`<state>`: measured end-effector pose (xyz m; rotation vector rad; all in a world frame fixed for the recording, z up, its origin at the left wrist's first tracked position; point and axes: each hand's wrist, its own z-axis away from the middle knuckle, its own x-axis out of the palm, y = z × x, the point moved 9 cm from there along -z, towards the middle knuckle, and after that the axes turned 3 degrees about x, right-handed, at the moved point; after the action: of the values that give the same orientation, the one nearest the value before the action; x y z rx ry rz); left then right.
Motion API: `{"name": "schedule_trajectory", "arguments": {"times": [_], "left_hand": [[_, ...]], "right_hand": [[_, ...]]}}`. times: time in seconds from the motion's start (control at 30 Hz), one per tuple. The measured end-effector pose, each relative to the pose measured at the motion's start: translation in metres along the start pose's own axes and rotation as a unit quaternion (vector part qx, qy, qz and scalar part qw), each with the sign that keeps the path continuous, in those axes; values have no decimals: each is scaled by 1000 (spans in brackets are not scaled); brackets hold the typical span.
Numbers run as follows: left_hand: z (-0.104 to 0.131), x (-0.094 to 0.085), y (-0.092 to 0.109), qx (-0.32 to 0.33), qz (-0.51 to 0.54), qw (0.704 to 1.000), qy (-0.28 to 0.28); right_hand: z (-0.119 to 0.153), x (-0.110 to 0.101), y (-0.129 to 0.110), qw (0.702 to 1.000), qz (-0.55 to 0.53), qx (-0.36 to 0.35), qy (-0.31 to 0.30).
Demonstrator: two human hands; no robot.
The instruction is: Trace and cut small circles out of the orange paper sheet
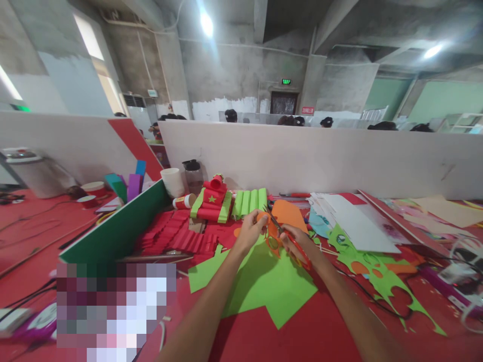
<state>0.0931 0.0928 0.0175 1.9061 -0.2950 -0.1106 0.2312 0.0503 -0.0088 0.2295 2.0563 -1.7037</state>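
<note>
My left hand (pixel 250 230) pinches a small orange paper piece (pixel 272 236), with curved strips hanging from it over the table. My right hand (pixel 297 242) grips scissors (pixel 277 225) with red-orange handles, the dark blades slightly apart and reaching to the orange paper by my left fingers. Whether the blades are in the paper is too small to tell. Beneath both hands lie overlapping bright green paper sheets (pixel 277 291). A larger orange sheet (pixel 290 213) rests just behind my hands.
Folded red paper strips (pixel 177 234) lie left, beside a red-and-green paper model (pixel 213 201) with a star. Rolled green paper (pixel 249 202) stands behind. Cut green scraps (pixel 377 266) and white sheets (pixel 358 221) lie right. A green board (pixel 113 226) and white partition (pixel 302 156) bound the workspace.
</note>
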Motion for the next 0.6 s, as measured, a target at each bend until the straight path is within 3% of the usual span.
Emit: {"name": "schedule_trajectory", "arguments": {"times": [0.3, 0.6], "left_hand": [[-1, 0, -2, -5, -9, 1000, -4], [-1, -1, -1, -6, -44, 999, -25]], "right_hand": [[0, -2, -3, 1000, 2, -12, 6], [-2, -3, 9, 1000, -8, 19, 1]]}}
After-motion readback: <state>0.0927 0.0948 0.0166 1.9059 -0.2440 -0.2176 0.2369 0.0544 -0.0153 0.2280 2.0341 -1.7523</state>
